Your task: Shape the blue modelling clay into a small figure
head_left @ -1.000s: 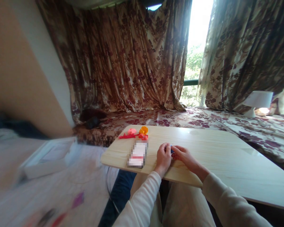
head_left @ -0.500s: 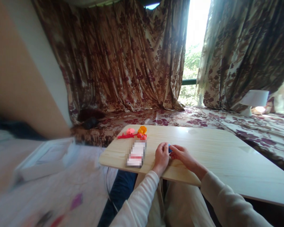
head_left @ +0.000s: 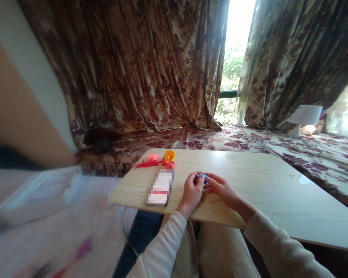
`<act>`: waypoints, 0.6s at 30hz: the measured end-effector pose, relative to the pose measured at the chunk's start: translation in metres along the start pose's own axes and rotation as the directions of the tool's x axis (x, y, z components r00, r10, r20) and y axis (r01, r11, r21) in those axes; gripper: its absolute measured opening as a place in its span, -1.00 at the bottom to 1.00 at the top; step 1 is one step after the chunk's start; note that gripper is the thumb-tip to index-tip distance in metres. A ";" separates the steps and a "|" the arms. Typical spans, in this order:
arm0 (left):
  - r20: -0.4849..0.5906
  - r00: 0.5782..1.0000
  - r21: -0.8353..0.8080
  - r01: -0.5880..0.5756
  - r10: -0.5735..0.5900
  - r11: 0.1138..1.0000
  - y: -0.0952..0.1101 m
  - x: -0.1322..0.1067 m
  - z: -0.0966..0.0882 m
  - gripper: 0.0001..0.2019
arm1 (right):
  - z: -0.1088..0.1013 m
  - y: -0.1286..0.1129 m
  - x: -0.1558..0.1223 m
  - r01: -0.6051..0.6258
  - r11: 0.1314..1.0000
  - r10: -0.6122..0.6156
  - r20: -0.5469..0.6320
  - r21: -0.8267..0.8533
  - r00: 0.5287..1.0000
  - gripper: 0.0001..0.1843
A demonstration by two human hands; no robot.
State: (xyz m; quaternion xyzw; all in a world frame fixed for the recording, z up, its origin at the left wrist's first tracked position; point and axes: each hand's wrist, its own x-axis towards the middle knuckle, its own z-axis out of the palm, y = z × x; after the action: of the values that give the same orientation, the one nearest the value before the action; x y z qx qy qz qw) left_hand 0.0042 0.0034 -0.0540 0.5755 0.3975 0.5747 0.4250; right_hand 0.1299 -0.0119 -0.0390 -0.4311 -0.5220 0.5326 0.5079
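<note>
Between my hands, over the front part of the pale wooden table (head_left: 258,193), is a small, rounded blue lump (head_left: 203,176), its material too small to make out. My left hand (head_left: 192,192) is closed around it from the left, thumb on top. From the right, the bent fingers of my right hand (head_left: 224,190) close on the lump's edge. Left of my hands lies a phone-like slab (head_left: 160,188) with a blurred-out face. Just beyond it are an orange cup-shaped piece (head_left: 168,155), a pink lump (head_left: 153,157) and a long red piece (head_left: 146,164).
Behind the table is a ledge covered with flowered cloth (head_left: 237,143), with a white lamp (head_left: 309,114) at its right. Patterned curtains (head_left: 139,69) hang beside a bright window. A blurred white box-like thing (head_left: 37,195) lies low on the left.
My hands have shifted slightly left in the picture, and more of the blue lump shows between the fingers. The whole view has moved a little, carrying the table and its things left.
</note>
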 end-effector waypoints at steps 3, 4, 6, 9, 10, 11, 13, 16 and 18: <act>-0.038 0.998 -0.050 0.047 -0.049 0.998 0.001 0.001 0.000 -0.73 | -0.003 0.000 0.003 -0.018 1.000 0.018 0.010 -0.011 1.000 -0.44; -0.047 0.996 -0.074 0.068 -0.071 0.995 0.001 0.002 0.001 -0.72 | -0.003 -0.001 0.004 -0.006 0.999 0.006 0.001 -0.035 1.000 -0.45; -0.063 0.989 -0.141 0.124 -0.134 0.982 0.001 0.003 0.001 -0.72 | -0.002 0.000 0.008 0.040 0.995 -0.043 -0.033 -0.087 0.999 -0.48; -0.066 0.968 -0.268 0.216 -0.241 0.939 0.003 0.006 0.001 -0.68 | 0.001 0.002 0.013 0.109 0.989 -0.118 -0.080 -0.104 0.990 -0.51; -0.054 0.961 -0.299 0.243 -0.271 0.923 0.004 0.007 0.001 -0.66 | 0.003 0.003 0.015 0.127 0.987 -0.136 -0.090 -0.103 0.987 -0.51; -0.035 0.955 -0.316 0.269 -0.294 0.910 0.005 0.008 0.000 -0.65 | 0.004 0.004 0.016 0.142 0.984 -0.152 -0.092 -0.112 0.984 -0.52; 0.008 0.948 -0.317 0.305 -0.319 0.898 0.007 0.010 -0.002 -0.64 | 0.005 0.006 0.017 0.167 0.971 -0.184 -0.088 -0.170 0.979 -0.55; 0.040 0.945 -0.271 0.322 -0.324 0.907 0.010 0.013 -0.005 -0.64 | 0.004 0.004 0.016 0.206 0.914 -0.243 -0.065 -0.349 0.968 -0.64; 0.017 0.950 -0.220 0.308 -0.312 0.925 0.011 0.013 -0.008 -0.64 | 0.004 0.000 0.013 0.241 0.856 -0.288 -0.034 -0.457 0.957 -0.69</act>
State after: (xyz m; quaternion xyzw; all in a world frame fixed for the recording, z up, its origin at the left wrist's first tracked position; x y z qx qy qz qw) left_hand -0.0037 0.0127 -0.0398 0.4494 0.4213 0.5459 0.5680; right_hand 0.1246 0.0007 -0.0373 -0.4869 -0.6584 0.3003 0.4891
